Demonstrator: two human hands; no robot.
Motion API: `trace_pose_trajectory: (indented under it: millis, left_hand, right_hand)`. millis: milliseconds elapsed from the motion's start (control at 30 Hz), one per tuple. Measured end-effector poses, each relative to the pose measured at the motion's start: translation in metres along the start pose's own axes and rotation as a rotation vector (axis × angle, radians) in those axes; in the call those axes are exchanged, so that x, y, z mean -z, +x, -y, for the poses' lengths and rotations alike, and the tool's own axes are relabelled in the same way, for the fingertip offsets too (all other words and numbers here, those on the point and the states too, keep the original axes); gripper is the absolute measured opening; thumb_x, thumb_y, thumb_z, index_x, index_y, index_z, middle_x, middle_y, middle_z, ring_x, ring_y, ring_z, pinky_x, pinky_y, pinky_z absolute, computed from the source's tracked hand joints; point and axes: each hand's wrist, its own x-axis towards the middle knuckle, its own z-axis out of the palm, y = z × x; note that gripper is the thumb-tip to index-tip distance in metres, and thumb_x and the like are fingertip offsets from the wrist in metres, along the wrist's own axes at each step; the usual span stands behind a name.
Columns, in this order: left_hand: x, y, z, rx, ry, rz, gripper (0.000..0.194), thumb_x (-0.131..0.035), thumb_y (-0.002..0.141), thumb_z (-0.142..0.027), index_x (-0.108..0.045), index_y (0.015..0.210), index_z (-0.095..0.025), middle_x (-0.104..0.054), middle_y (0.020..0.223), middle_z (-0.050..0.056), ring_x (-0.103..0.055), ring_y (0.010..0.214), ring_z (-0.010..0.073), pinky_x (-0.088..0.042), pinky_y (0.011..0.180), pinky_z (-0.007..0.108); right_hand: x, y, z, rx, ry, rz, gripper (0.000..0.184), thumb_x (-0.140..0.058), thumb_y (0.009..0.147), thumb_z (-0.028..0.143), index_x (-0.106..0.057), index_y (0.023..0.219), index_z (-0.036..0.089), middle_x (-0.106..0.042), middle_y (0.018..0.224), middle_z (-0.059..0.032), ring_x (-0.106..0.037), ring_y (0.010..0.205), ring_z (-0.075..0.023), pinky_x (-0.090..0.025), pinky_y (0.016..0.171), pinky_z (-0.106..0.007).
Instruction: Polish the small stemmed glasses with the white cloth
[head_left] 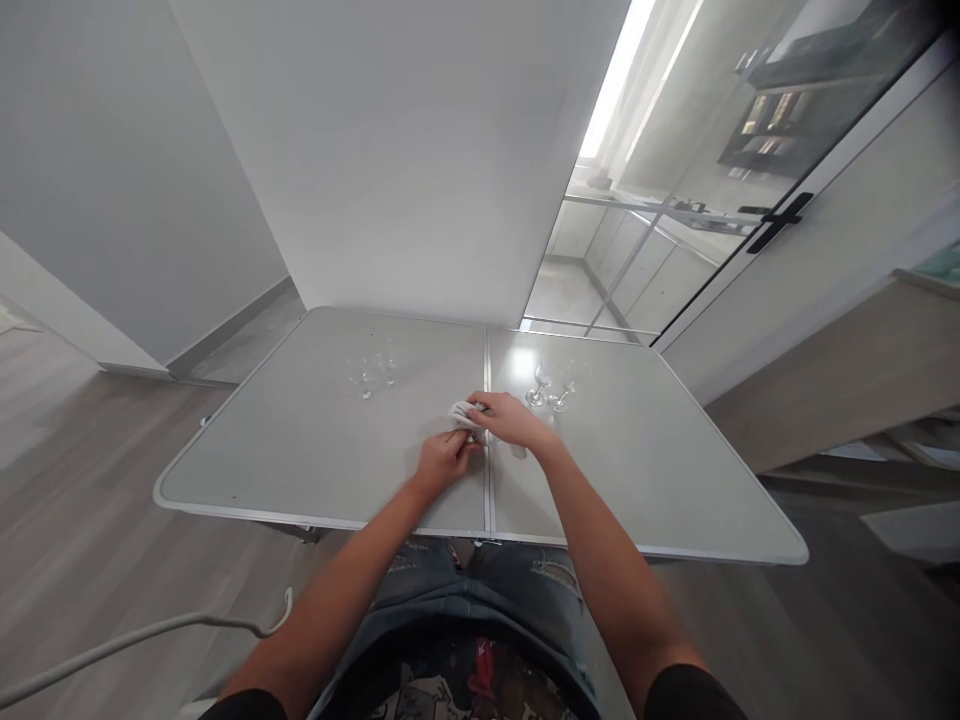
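Near the table's centre seam, my right hand (510, 418) is closed on a white cloth (463, 413), its fingers pressing into the folds. Just below and to the left, my left hand (444, 460) is closed around a clear, shiny glass (480, 437) that is mostly hidden by fingers and cloth. The two hands almost touch. To their right stand two stemmed glasses, one wine glass (537, 385) close beside another wine glass (561, 393). Farther left are two more clear glasses, a nearer glass (366, 382) and a farther glass (389, 368), faint against the tabletop.
The pale folding table (300, 440) has a metal rim and a centre seam. A white wall (420, 160) rises behind it. At the right is a glass door with a black handle (780, 222). A white curved hook or tube (187, 622) juts in at lower left.
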Motion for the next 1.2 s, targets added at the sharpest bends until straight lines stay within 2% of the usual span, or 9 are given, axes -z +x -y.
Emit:
trace_pose_trajectory:
  millis: [133,300,467,600,700,833,900,1033,1200]
  left_hand:
    - [0.005,0.001,-0.001,-0.008,-0.042,-0.005,0.021,-0.055,0.097,-0.034,-0.068,0.091,-0.019,-0.072,0.075,0.006,-0.067,0.067,0.0172,-0.044,0.063,0.026]
    - [0.006,0.003,-0.001,0.085,-0.153,-0.067,0.023,-0.054,0.097,-0.037,-0.067,0.092,-0.019,-0.072,0.08,0.006,-0.065,0.07,0.0164,-0.045,0.066,0.026]
    - [0.011,0.008,-0.007,0.217,-0.233,-0.084,0.031,-0.051,0.098,-0.039,-0.065,0.081,-0.017,-0.065,0.07,0.002,-0.054,0.062,0.0126,-0.041,0.062,0.024]
    - [0.01,0.009,-0.003,0.295,-0.232,-0.106,0.031,-0.049,0.097,-0.036,-0.064,0.078,-0.016,-0.063,0.066,0.0,-0.049,0.058,0.0108,-0.038,0.059,0.023]
    - [0.005,0.007,0.006,0.314,-0.145,-0.113,0.031,-0.052,0.09,-0.029,-0.06,0.063,-0.016,-0.059,0.056,0.003,-0.046,0.051,0.0115,-0.034,0.054,0.025]
    - [-0.002,0.004,0.013,0.307,-0.081,-0.123,0.029,-0.053,0.082,-0.024,-0.052,0.053,-0.018,-0.056,0.05,0.006,-0.045,0.046,0.0133,-0.032,0.052,0.028]
    - [-0.003,0.003,0.012,0.259,-0.075,-0.121,0.025,-0.052,0.084,-0.023,-0.056,0.06,-0.018,-0.06,0.055,0.006,-0.05,0.05,0.0144,-0.035,0.054,0.028]
    - [-0.001,0.002,0.005,0.085,-0.095,-0.049,0.022,-0.052,0.092,-0.029,-0.064,0.076,-0.019,-0.065,0.062,0.004,-0.058,0.055,0.0145,-0.039,0.057,0.026]
    - [0.005,0.002,0.0,0.051,-0.166,-0.065,0.024,-0.055,0.095,-0.037,-0.07,0.086,-0.02,-0.073,0.073,0.006,-0.064,0.062,0.0151,-0.047,0.062,0.026]
  right_hand:
    - [-0.005,0.001,-0.026,-0.193,0.764,0.052,0.031,-0.065,0.083,0.049,-0.061,0.077,0.019,-0.059,0.068,0.0013,-0.053,0.064,-0.0145,-0.043,0.061,-0.026]
    - [-0.055,0.004,-0.027,-0.25,1.378,-0.337,0.032,-0.063,0.078,0.053,-0.061,0.081,0.021,-0.067,0.074,-0.0038,-0.063,0.073,-0.022,-0.053,0.065,-0.035]
    - [-0.107,0.002,0.003,-0.174,1.444,-0.753,0.036,-0.055,0.085,0.056,-0.063,0.098,0.023,-0.067,0.084,-0.0023,-0.063,0.079,-0.0195,-0.055,0.072,-0.034]
    - [-0.125,-0.015,0.015,-0.114,1.044,-0.97,0.033,-0.05,0.094,0.051,-0.063,0.111,0.025,-0.067,0.094,-0.0041,-0.063,0.087,-0.0189,-0.053,0.081,-0.032]
    - [-0.116,-0.025,0.013,0.07,0.424,-0.793,0.034,-0.042,0.1,0.038,-0.067,0.117,0.023,-0.07,0.11,-0.0106,-0.063,0.109,-0.0254,-0.046,0.102,-0.043]
    - [-0.081,-0.024,0.013,0.351,-0.313,-0.43,0.037,-0.043,0.099,0.022,-0.064,0.129,0.029,-0.065,0.135,-0.0077,-0.049,0.135,-0.0265,-0.01,0.123,-0.057]
    - [-0.061,-0.02,0.016,0.325,-0.454,-0.363,0.033,-0.045,0.099,0.022,-0.064,0.126,0.027,-0.067,0.129,-0.0092,-0.05,0.132,-0.0269,-0.015,0.122,-0.057]
    - [-0.024,-0.01,0.013,0.119,-0.348,-0.227,0.022,-0.049,0.098,0.028,-0.07,0.097,0.023,-0.071,0.091,-0.0077,-0.059,0.099,-0.024,-0.044,0.092,-0.038]
    - [-0.013,-0.001,-0.007,-0.095,0.557,-0.145,0.03,-0.062,0.086,0.047,-0.061,0.072,0.02,-0.055,0.066,0.0022,-0.05,0.063,-0.0132,-0.04,0.06,-0.025]
